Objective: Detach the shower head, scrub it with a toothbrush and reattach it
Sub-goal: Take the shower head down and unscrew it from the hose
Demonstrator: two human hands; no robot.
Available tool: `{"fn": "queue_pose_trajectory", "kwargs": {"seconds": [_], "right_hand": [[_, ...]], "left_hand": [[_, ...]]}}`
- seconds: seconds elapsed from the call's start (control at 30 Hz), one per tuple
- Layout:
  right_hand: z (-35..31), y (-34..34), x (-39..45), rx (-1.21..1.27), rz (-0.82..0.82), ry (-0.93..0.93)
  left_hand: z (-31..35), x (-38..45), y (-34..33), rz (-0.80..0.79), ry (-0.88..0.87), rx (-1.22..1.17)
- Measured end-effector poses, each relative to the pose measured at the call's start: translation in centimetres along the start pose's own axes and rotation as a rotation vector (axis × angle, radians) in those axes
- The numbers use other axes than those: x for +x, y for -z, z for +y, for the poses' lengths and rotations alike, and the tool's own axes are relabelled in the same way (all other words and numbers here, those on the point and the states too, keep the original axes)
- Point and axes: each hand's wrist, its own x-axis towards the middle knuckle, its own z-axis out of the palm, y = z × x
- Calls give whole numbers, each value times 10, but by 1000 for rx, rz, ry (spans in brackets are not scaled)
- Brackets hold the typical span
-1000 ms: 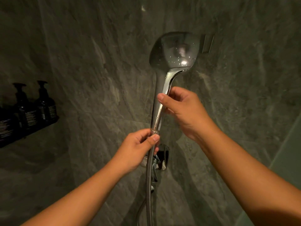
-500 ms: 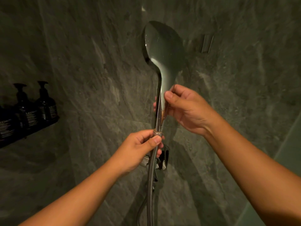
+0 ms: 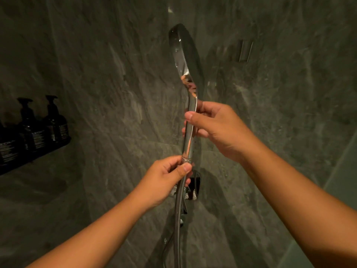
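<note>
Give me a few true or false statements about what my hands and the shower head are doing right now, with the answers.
1. The right hand grips the shower head by its handle. True.
2. The left hand hangs free. False: it pinches the joint where the hose meets the handle.
3. Dark pump bottles stand on a shelf at the left. True.
4. A toothbrush is scrubbing the head. False: no toothbrush is in view.

Dim grey-green stone walls point(image 3: 108, 78); dark pump bottles point(image 3: 38, 126) on left wall shelf point(image 3: 34, 159)
</note>
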Motion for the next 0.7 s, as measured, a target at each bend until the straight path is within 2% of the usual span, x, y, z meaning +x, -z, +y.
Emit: {"fn": "queue_pose_trajectory", "kwargs": {"seconds": [0.1, 0.23, 0.3, 0.37, 0.53, 0.7], "right_hand": [[2, 1, -2, 98, -46, -24], [5, -7, 1, -193, 219, 70], [6, -8, 3, -332, 300, 128], [6, -8, 4, -337, 276, 132], [7, -6, 1, -126, 140, 48], [8, -12, -1, -95, 205, 76]], "left_hand": [[1, 0, -1, 12, -17, 14], [1, 2, -1, 36, -40, 34], [0, 2, 0, 41, -40, 44], [0, 2, 2, 37, -42, 47], [2, 1, 1, 37, -40, 28], [3, 2, 0, 33, -34, 51]]}}
